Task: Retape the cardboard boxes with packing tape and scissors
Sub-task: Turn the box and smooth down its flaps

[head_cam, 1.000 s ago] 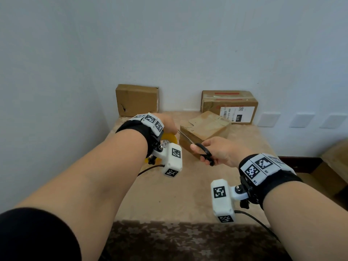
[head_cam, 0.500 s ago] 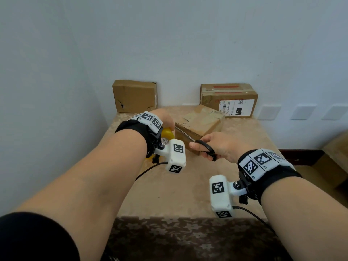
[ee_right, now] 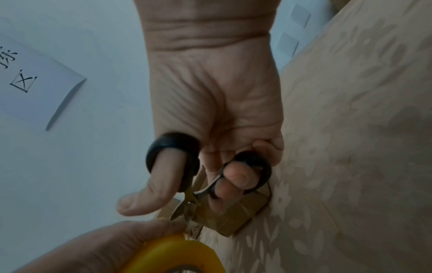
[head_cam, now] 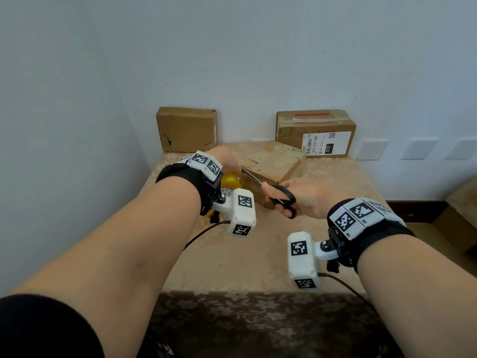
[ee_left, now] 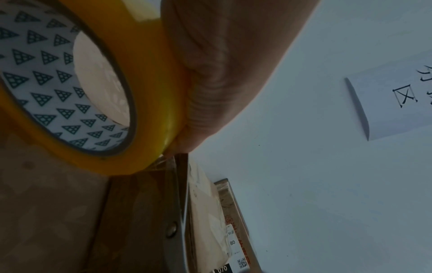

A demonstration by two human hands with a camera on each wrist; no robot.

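Your left hand (head_cam: 225,161) grips yellow tape roll (ee_left: 131,103), fingers curled over its rim, roll held just left of middle box (head_cam: 275,168) on worktop (head_cam: 258,254)

Your right hand (head_cam: 303,196) holds scissors (head_cam: 281,196), thumb (ee_right: 151,190) and fingers through black loops, blades nearly closed, tips at roll's edge beside your left fingers

Two more boxes against wall: plain box (head_cam: 186,129) left, labelled box (head_cam: 315,133) right

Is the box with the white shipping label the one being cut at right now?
No, the labelled box stands at the back against the wall, while the scissors work at the nearer box.
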